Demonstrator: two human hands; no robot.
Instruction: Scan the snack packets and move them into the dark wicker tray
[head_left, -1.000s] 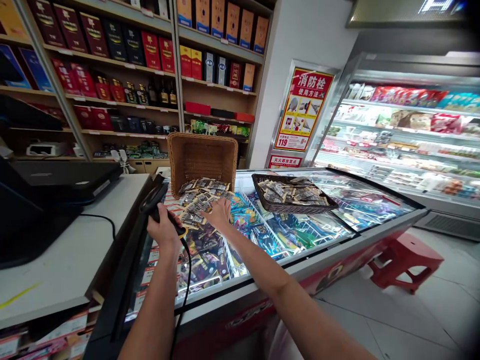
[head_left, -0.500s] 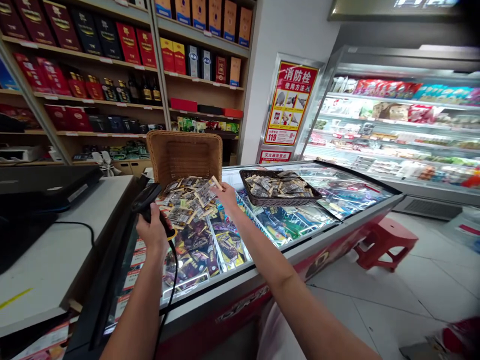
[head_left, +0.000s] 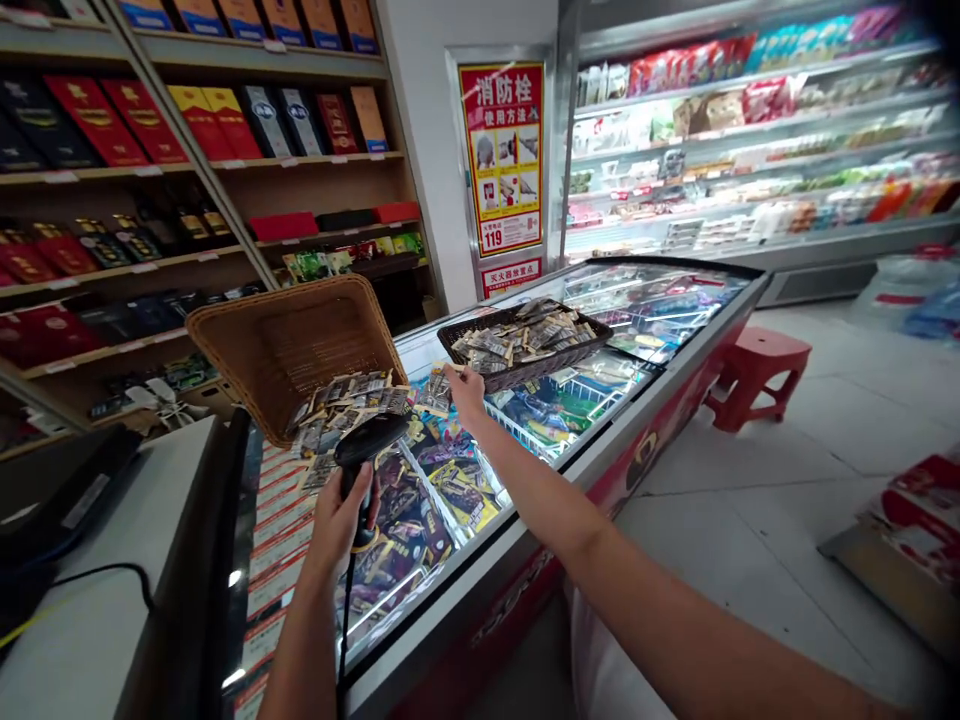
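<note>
My left hand [head_left: 341, 520] is wrapped round the handle of a black barcode scanner [head_left: 371, 440], its cable hanging down past my wrist. Between the fingers of my right hand [head_left: 466, 390] is a small clear snack packet [head_left: 435, 392] with a tan top strip. The scanner's head is a little to the left of this packet. Similar packets spill from a tipped tan wicker basket [head_left: 300, 325] at the left. A dark brown wicker tray [head_left: 517, 376], just beyond my right hand, holds many more.
Both containers rest on a glass-topped chest freezer [head_left: 660, 400] with wrapped goods inside. A counter [head_left: 127, 560] flanks it on the left. On the floor at right stand a red stool [head_left: 765, 365] and a box [head_left: 915, 520]. Shelves and a lit fridge line the back.
My view has turned right. The packet in my right hand has moved away from the tan basket toward the dark tray. The scanner has swung round toward the packet.
</note>
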